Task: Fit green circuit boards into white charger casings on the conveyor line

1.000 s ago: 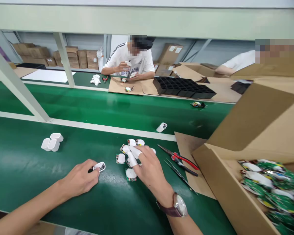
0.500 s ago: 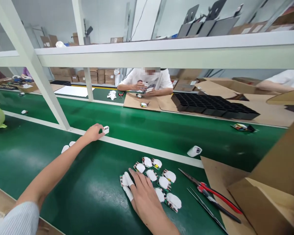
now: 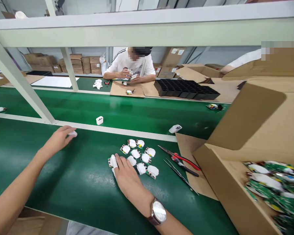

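My left hand (image 3: 57,139) reaches out over the green bench, its fingertips closed on a small white plastic shell (image 3: 73,133). My right hand (image 3: 127,174), with white cots on its fingertips and a watch on the wrist, lies flat on the bench. Its forefinger rests on a white-capped circuit piece (image 3: 111,161) at the left edge of a cluster of several similar pieces (image 3: 140,156). A white housing (image 3: 99,120) stands alone on the conveyor belt beyond the white dividing strip.
Red-handled pliers (image 3: 183,160) and tweezers (image 3: 180,173) lie right of the cluster, partly on a cardboard sheet. A large open carton (image 3: 225,182) at the right holds several green boards. Another white housing (image 3: 175,129) lies on the belt. A seated person (image 3: 129,63) works across it, beside black trays (image 3: 186,88).
My left hand let go of the white housing on the belt and drew back to the white shell near the strip. My right hand stayed on the leftmost piece.
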{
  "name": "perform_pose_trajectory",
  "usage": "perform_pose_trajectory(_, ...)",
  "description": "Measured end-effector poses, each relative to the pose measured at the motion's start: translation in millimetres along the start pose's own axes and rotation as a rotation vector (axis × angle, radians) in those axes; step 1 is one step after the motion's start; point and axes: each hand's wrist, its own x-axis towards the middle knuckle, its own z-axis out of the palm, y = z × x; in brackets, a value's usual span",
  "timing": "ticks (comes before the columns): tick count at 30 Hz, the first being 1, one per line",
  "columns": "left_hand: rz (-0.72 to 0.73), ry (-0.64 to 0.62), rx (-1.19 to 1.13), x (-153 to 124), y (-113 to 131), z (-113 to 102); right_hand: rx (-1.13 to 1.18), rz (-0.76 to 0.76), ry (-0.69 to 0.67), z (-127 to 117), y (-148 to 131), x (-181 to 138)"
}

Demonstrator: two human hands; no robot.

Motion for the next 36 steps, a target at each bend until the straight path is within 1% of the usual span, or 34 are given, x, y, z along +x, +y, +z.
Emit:
perform_pose_trajectory(1,0.092,-0.009,-0.059,0,19,6,-0.004,-0.009,-0.015,-2,1,1)
perform_pose_trajectory(2,0.185,-0.048,-0.128,-3,38,13,-0.008,-0.016,-0.030,-4,3,3)
perform_pose_trajectory(4,0.329,-0.172,-0.271,-11,73,28,-0.001,-0.013,-0.031,-9,7,6)
perform_pose_trajectory(5,0.360,-0.217,-0.329,-17,85,36,0.019,-0.006,-0.009,-11,9,8)
perform_pose_trajectory(7,0.349,-0.250,-0.426,-27,99,52,0.076,0.001,0.074,-17,13,12)
perform_pose_trajectory(9,0.290,-0.233,-0.503,-35,101,64,0.129,-0.002,0.174,-23,15,16)
perform_pose_trajectory(11,0.235,-0.216,-0.558,-40,98,74,0.182,-0.007,0.238,-28,15,19)
perform_pose_trajectory(15,0.186,-0.192,-0.616,-47,95,90,0.290,-0.055,0.254,-31,9,21)
perform_pose_trajectory(18,0.183,-0.164,-0.582,-50,100,98,0.337,-0.056,0.262,-27,6,18)
perform_pose_trajectory(20,0.164,-0.128,-0.526,-49,101,97,0.351,-0.047,0.280,-25,6,18)
perform_pose_trajectory(22,0.160,-0.124,-0.506,-48,97,89,0.352,-0.036,0.299,-25,6,19)
perform_pose_trajectory(24,0.179,-0.182,-0.543,-45,91,79,0.356,-0.010,0.320,-26,7,21)
perform_pose_trajectory(26,0.221,-0.287,-0.602,-42,86,69,0.379,0.023,0.333,-28,7,22)
perform_pose_trajectory(28,0.242,-0.376,-0.651,-40,85,66,0.415,0.039,0.331,-30,5,23)
perform_pose_trajectory(29,0.241,-0.386,-0.667,-40,86,68,0.436,0.030,0.326,-30,4,22)
perform_pose_trajectory(30,0.233,-0.368,-0.672,-40,88,70,0.457,0.012,0.320,-30,3,22)
perform_pose_trajectory(32,0.225,-0.268,-0.649,-43,95,79,0.488,-0.030,0.300,-28,1,19)
perform_pose_trajectory(34,0.261,-0.165,-0.590,-46,101,86,0.491,-0.051,0.277,-25,-1,17)
perform_pose_trajectory(36,0.313,-0.101,-0.530,-49,105,91,0.476,-0.055,0.255,-22,-1,15)
